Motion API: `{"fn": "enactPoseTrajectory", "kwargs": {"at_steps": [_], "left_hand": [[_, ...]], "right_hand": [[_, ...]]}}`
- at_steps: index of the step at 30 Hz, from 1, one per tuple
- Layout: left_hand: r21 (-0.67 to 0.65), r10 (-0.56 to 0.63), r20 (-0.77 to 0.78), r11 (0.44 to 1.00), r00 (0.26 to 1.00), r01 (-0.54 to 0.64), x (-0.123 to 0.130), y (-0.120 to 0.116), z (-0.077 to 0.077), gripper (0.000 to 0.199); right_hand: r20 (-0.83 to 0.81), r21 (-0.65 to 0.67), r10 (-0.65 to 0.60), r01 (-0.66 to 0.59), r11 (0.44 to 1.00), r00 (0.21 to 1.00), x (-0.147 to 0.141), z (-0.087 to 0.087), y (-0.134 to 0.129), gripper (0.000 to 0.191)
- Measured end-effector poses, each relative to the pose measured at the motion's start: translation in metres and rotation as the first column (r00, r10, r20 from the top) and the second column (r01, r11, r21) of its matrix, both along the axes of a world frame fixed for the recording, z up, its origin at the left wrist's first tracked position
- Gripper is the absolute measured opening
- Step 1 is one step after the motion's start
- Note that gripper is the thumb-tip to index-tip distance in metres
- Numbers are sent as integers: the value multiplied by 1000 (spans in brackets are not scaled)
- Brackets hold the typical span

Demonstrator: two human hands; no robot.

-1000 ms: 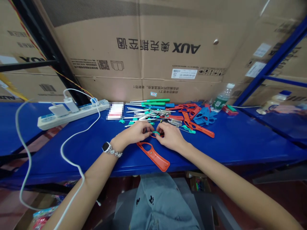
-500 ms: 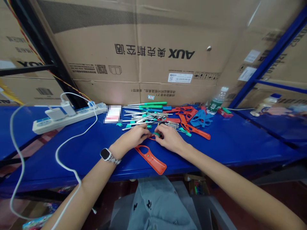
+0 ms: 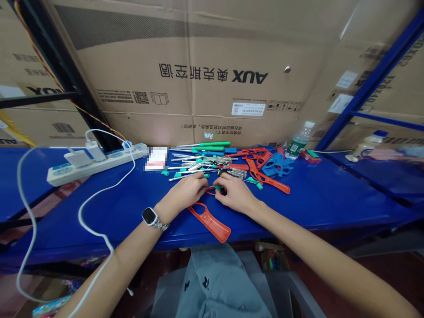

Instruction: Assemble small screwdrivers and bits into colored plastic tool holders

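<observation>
My left hand [image 3: 190, 190] has its fingers closed on the near side of a small red ring-shaped part [image 3: 210, 191]. Opposite it, my right hand [image 3: 233, 191] pinches a small green piece [image 3: 218, 188] at the same red part. Closer to the table's front edge lies an orange-red handle shell [image 3: 215, 224] with an oval opening, its hollow side up. Behind my hands is a pile of metal rods [image 3: 188, 156] with green tips. To the right of that pile are red handle shells [image 3: 276, 183] and blue handle shells [image 3: 278, 164].
A white power strip [image 3: 96, 165] with chargers and a loose white cable [image 3: 96, 190] lies at the left. A water bottle [image 3: 300, 140] and a small red box [image 3: 310, 156] stand at the right back. A large cardboard box [image 3: 198, 101] walls the rear.
The fingers of my right hand have shifted slightly around the green piece, showing more of it. My left hand stays at the red part.
</observation>
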State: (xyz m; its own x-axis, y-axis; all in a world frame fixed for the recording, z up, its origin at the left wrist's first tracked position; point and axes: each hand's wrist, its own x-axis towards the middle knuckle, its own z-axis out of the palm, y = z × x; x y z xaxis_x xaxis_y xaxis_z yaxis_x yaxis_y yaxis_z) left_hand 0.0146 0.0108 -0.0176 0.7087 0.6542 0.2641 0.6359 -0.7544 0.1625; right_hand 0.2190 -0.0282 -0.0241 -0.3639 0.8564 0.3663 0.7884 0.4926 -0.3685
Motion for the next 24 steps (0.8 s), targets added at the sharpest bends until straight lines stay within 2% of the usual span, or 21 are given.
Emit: {"fn": "enactPoseTrajectory", "kwargs": {"at_steps": [4,10,18,24], "left_hand": [[16,16,-33,1000,999,-15,0,-3,2,17],[54,49,-101,998,994,-43,3,-5,4,17],[126,122,-196,987,973,-98,9,-8,2,17],[149,103,-198,986,975,-74,9,-8,0,16]], "right_hand": [[12,6,-47,47,999,999,-4,-2,-3,18],[-124,-25,-2,-1,1000,992,-1,-9,2,5],[-244,31,45,-39,999,969,4,-7,7,9],[-281,-109,-8,-24,994,960,3,4,13,5]]}}
